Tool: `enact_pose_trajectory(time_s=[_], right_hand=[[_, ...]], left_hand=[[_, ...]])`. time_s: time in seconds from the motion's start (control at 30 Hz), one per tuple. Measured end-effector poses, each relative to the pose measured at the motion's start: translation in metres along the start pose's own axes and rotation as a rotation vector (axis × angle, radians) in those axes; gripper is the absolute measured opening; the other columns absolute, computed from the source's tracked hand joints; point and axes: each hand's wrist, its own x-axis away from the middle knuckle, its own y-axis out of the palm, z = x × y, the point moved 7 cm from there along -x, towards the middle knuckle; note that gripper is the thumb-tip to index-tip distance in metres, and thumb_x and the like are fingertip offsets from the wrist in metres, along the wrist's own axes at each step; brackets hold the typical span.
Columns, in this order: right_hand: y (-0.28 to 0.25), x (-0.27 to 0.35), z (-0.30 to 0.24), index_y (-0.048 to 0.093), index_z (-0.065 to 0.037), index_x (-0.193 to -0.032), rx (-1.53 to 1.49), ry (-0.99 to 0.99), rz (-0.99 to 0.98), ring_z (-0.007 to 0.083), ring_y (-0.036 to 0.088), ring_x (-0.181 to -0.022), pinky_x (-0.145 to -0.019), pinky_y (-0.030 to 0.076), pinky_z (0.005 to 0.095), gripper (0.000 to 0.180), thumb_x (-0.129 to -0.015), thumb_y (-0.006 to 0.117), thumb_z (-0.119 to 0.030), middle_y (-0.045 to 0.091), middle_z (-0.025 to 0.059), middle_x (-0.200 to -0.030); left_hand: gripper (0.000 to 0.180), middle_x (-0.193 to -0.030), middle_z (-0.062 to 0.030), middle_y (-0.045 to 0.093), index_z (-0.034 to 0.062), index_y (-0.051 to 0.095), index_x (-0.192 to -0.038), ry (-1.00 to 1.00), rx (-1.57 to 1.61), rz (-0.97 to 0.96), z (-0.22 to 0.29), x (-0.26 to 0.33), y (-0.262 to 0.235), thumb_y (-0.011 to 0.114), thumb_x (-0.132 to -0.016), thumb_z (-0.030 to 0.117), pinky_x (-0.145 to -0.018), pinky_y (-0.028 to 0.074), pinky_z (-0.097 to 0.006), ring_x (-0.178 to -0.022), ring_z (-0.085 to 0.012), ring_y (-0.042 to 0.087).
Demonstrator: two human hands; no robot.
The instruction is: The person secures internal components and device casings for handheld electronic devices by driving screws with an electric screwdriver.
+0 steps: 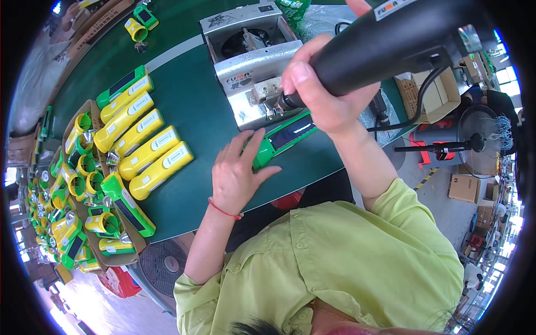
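My right hand is wrapped round a black electric screwdriver, which slants across the upper right. Its tip points at the small metal holder on the front of a silver screw feeder. Below the feeder, a green solar flashlight lies with its dark panel upward. My left hand is at the near-left end of this flashlight, fingers spread and thumb stretched out. Its index finger lies by the green end; whether it presses on it is hard to tell.
Several yellow-and-green flashlights lie in a row on the green table. Left of them a cardboard tray holds more. A loose yellow flashlight lies far left. A black cable hangs from the screwdriver. An open carton and fan stand right.
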Motion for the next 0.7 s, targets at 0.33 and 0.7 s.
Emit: enact_pose_trajectory(time_s=[0.33, 0.7], right_hand=[[0.025, -0.008, 0.016, 0.057, 0.001, -0.085, -0.114, 0.097, -0.141, 0.0133, 0.062, -0.057, -0.051, 0.049, 0.0247, 0.014, -0.078, 0.068, 0.005, 0.064, 0.0089, -0.072], [0.004, 0.002, 0.010, 0.062, 0.003, -0.082, -0.231, 0.206, 0.058, 0.0157, 0.063, -0.056, -0.053, 0.051, 0.0275, 0.005, -0.081, 0.064, 0.007, 0.064, 0.0092, -0.070]], left_hand=[[0.059, -0.114, -0.0152, 0.063, 0.0032, 0.062, -0.120, -0.094, 0.136, 0.010, -0.012, 0.007, 0.000, 0.085, -0.067, 0.015, -0.082, 0.055, -0.039, -0.097, -0.0336, 0.066], [0.054, -0.111, -0.0145, 0.064, 0.0019, 0.064, -0.116, -0.055, 0.175, 0.074, -0.006, 0.000, 0.009, 0.085, -0.068, 0.016, -0.083, 0.054, -0.038, -0.095, -0.0323, 0.066]])
